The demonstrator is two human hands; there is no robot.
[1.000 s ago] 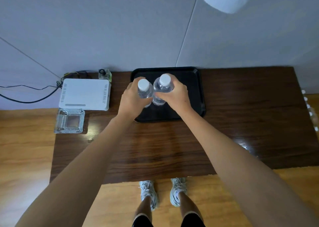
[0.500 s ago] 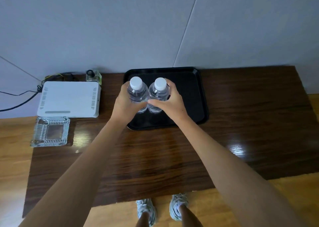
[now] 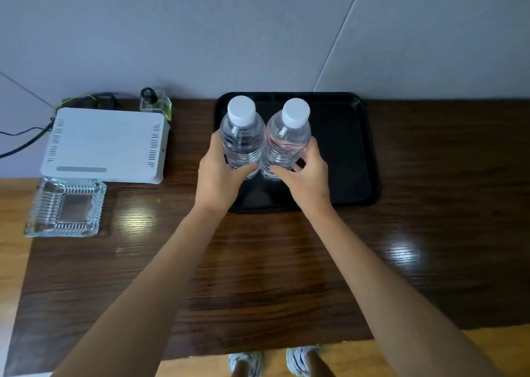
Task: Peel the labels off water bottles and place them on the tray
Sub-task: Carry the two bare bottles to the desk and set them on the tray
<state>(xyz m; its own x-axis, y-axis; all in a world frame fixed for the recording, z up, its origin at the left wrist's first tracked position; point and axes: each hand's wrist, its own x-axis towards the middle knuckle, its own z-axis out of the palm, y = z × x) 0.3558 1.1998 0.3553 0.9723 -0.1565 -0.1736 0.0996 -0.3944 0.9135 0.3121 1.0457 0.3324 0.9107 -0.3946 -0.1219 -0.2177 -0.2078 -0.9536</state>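
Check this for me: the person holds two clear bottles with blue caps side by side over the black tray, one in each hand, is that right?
Not quite: the caps are white, not blue, as the head view shows. The rest stands: the left hand and right hand each hold a clear bottle, side by side over the black tray.

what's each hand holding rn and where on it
The left hand grips the left bottle around its lower body; the right hand grips the right bottle the same way, both over the black tray.
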